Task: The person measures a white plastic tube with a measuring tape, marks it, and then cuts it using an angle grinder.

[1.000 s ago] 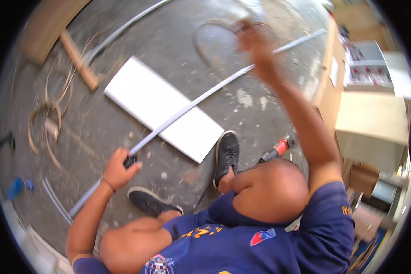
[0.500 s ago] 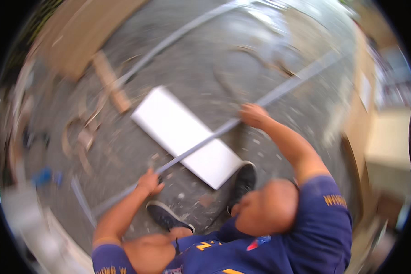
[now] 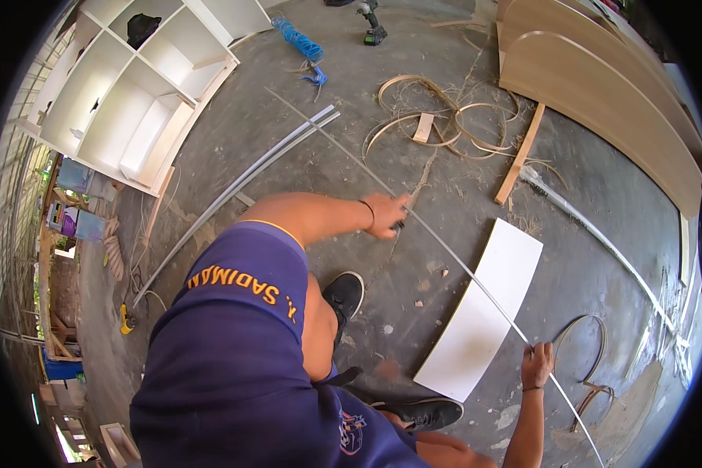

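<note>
A navy shirt [image 3: 226, 366], yellow lettering [image 3: 238, 285] printed across its left sleeve, is seen at lower left, with white shelving [image 3: 113, 93] set at upper left. Right of centre, a white board [image 3: 468, 347] is crossed by a thin strip [image 3: 476, 279] stretched from upper centre to lower right. At far left, a container [image 3: 76, 221] is marked with a label too small to be read. The left hand [image 3: 386, 215], half-curled near centre, is placed at the strip; whether it is gripped cannot be told. Lower right, the strip is held in the closed right hand [image 3: 537, 365].
</note>
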Action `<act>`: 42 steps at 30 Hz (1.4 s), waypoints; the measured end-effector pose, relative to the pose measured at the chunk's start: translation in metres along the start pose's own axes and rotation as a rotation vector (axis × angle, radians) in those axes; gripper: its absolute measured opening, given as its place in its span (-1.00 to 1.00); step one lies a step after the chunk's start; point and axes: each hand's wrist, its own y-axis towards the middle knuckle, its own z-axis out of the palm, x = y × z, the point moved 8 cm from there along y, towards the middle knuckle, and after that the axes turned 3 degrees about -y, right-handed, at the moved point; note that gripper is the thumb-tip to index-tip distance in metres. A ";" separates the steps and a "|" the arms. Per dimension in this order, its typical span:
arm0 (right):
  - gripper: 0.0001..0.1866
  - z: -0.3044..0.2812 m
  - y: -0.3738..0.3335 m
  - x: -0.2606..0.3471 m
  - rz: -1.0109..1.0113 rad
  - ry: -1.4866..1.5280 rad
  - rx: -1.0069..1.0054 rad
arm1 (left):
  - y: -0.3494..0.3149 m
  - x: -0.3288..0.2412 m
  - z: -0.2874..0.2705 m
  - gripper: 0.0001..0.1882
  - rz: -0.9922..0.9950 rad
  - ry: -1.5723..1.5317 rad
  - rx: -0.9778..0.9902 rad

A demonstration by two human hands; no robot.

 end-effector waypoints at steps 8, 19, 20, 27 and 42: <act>-0.73 -0.012 0.076 0.133 0.054 0.044 0.002 | 0.018 -0.018 -0.001 -0.59 -0.017 -0.100 -0.030; -0.89 0.057 0.023 0.017 0.082 -0.208 0.281 | 0.012 0.121 0.021 -0.51 -0.063 -0.145 0.074; -0.92 0.074 0.037 0.033 0.037 -0.222 0.303 | 0.006 0.151 0.031 -0.53 -0.043 -0.173 0.038; -0.79 0.065 0.017 0.146 -0.030 0.060 0.255 | 0.039 -0.033 0.015 -0.59 0.253 -0.530 0.157; -0.61 -0.005 -0.006 0.093 0.536 1.015 0.013 | 0.089 -0.311 -0.011 -0.25 0.371 -0.749 0.377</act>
